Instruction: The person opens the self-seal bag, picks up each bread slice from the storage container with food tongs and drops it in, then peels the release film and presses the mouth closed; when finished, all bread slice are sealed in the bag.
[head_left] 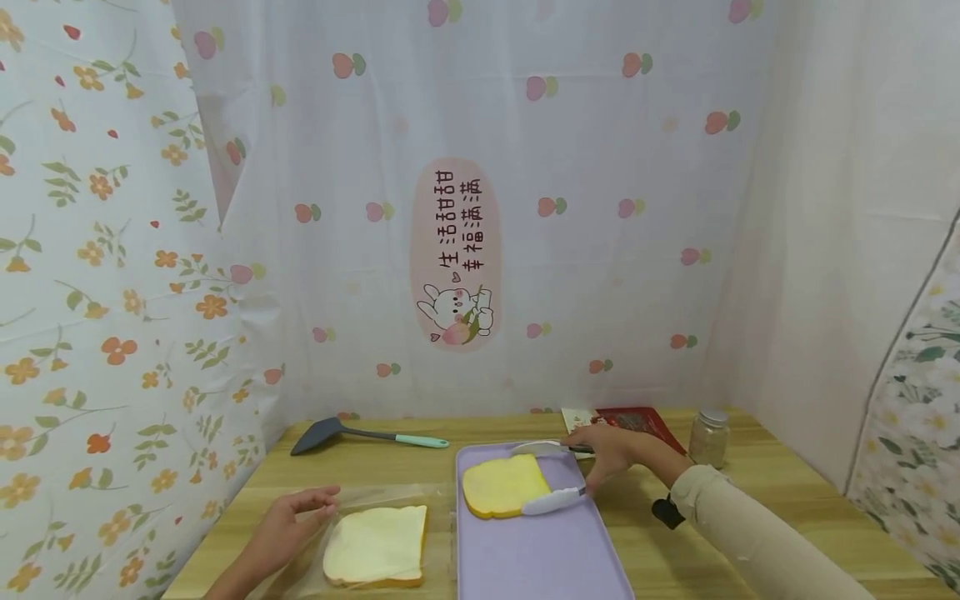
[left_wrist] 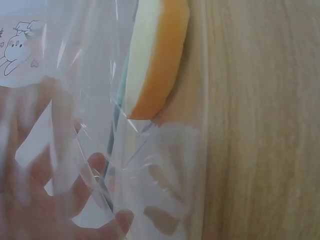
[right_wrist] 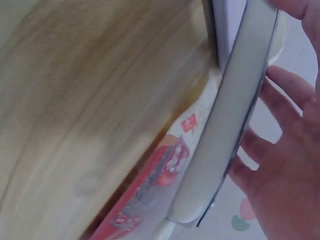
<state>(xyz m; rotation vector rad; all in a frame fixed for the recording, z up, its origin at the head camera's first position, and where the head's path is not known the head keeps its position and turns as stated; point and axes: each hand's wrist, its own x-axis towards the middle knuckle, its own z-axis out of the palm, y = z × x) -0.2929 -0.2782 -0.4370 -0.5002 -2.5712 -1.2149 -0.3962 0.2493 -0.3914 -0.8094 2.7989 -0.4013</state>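
My right hand [head_left: 611, 454] holds a pair of tongs [head_left: 553, 501] with pale, broad ends and dark handle parts. Their spread ends lie at the far and near sides of a yellow bread slice [head_left: 498, 483] on the purple tray [head_left: 532, 558]. In the right wrist view, the fingers curl along one arm of the tongs [right_wrist: 225, 115]. To the left, my left hand [head_left: 288, 529] is at the left side of a clear plastic bag [left_wrist: 165, 140], its fingers spread and seen through the film. A paler bread slice [head_left: 378, 542] lies at this bag; whether inside or on top I cannot tell.
A dark spatula [head_left: 360, 432] with a mint handle lies at the back left. Behind my right hand is a red and white packet [head_left: 637, 419]. A lidded glass jar [head_left: 708, 437] stands at the back right. Near the right sleeve sits a small black object [head_left: 667, 513].
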